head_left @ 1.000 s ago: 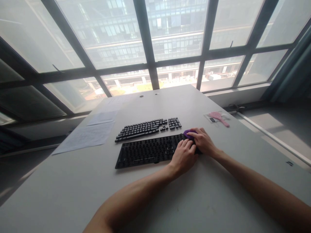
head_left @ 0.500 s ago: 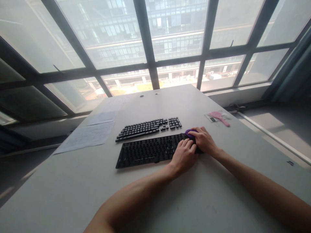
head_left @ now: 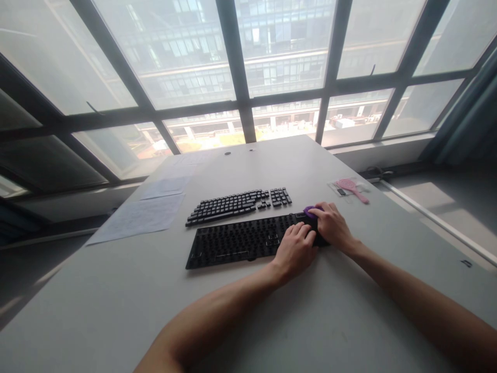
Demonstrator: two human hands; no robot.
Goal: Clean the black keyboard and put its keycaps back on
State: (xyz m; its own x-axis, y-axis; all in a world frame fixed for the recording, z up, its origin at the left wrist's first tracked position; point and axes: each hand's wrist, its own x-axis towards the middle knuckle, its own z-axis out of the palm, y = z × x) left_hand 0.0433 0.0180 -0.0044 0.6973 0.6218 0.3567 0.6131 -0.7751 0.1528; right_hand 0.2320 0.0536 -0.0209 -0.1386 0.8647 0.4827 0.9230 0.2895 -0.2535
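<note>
Right hand (head_left: pixel 332 224), fingers pinching the purple lump (head_left: pixel 311 211), has shifted it rightward along the far edge of the keyboard base (head_left: pixel 233 239), uncovering a pale strip (head_left: pixel 300 215), so work now appears nearer the far-right corner; left hand (head_left: pixel 295 247) rests on the base, grip unclear.

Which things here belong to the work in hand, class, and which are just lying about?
In use:
keyboard base, under the left hand
purple lump, in the right hand
loose keys, probably, laid beyond the base

Lying about:
papers
pink paddle
</note>
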